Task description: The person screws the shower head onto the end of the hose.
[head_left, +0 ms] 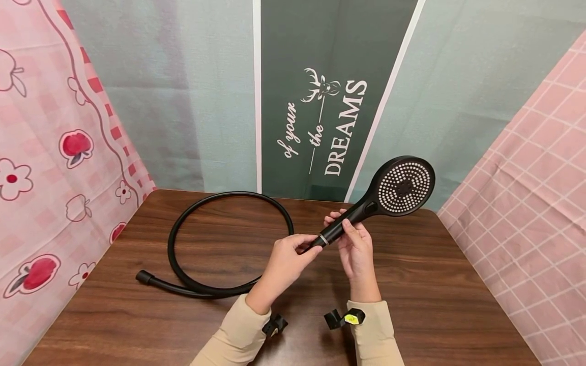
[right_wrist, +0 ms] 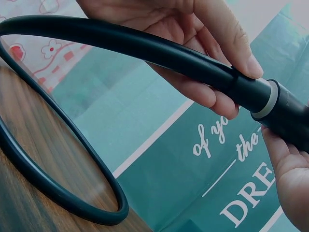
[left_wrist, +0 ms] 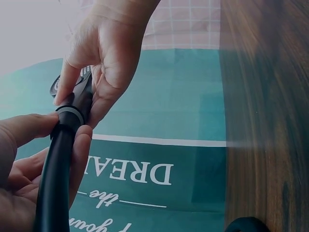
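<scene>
Black showerhead (head_left: 378, 197) in right hand (head_left: 358, 250)

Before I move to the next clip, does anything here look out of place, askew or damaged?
The printed backdrop cloth behind the table seems hung sideways, since its word DREAMS runs steeply upward in the head view. Otherwise nothing stands out: I see no damage on the handheld shower head or black shower hose.

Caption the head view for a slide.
Left hand pinches the black hose where it meets the shower head, right hand holds the handle, above a wood-grain table.
</scene>
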`<state>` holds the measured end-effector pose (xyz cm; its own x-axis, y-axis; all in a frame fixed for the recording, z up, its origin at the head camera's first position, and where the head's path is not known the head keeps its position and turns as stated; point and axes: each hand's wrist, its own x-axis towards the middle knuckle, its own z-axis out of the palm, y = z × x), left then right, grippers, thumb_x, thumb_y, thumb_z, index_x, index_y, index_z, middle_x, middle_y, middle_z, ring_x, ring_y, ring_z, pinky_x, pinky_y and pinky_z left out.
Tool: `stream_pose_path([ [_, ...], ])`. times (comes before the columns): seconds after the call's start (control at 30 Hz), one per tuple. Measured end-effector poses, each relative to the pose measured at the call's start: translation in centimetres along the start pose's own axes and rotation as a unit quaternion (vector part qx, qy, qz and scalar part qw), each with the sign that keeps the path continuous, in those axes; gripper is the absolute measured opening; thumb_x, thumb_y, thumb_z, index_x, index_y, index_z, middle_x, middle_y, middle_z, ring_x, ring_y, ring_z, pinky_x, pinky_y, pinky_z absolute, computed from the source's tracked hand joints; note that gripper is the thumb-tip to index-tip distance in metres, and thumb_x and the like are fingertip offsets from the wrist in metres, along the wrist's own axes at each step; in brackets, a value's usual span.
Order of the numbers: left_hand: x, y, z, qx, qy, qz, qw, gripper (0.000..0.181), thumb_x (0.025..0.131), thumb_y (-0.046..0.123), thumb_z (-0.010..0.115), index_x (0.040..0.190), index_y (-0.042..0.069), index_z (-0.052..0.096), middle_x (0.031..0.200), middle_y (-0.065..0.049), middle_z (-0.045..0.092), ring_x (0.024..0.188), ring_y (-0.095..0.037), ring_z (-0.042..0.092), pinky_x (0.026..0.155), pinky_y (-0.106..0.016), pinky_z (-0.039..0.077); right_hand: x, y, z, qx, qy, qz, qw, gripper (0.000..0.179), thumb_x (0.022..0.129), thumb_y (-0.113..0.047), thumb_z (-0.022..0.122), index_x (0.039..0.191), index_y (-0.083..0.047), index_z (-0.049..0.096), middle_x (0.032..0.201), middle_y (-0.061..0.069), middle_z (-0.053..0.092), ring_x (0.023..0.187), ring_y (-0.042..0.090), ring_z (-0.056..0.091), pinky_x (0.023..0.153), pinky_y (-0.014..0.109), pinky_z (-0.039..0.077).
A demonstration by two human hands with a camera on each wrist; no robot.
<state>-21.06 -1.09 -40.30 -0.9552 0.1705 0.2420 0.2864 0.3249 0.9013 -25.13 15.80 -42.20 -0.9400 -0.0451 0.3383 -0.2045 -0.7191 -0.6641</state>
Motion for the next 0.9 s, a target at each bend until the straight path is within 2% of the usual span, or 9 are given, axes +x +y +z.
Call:
stream_pose_path([
  [0.47, -0.12, 0.12, -0.11, 0.0, 0.002, -0.001, 1.0, 0.025, 0.092, 0.022, 0.072, 0.114, 0.01, 0.074, 0.101, -0.006, 0.073, 0.088, -0.015, 0.067, 0.073, -0.021, 0.054, 0.05, -0.01, 0.08, -0.011, 0.003, 0.005, 0.9999, 0.022, 0.104, -0.002, 0.042, 0.117, -0.003, 0.06, 0.107, 0.009, 0.074, 0.101, 0.018, 0.074, 0.096, 0.032, 0.053],
  [0.9, 0.15, -0.35, -0.08, -0.017, -0.018, -0.021, 0.9995, 0.026, 0.094, 0.025, 0.069, 0.115, 0.01, 0.074, 0.101, -0.006, 0.075, 0.086, -0.012, 0.069, 0.072, -0.022, 0.055, 0.15, 0.08, -0.26, -0.004, -0.01, 0.001, 0.9999, 0.022, 0.104, -0.002, 0.043, 0.119, -0.001, 0.058, 0.107, 0.01, 0.073, 0.102, 0.02, 0.073, 0.097, 0.033, 0.053],
])
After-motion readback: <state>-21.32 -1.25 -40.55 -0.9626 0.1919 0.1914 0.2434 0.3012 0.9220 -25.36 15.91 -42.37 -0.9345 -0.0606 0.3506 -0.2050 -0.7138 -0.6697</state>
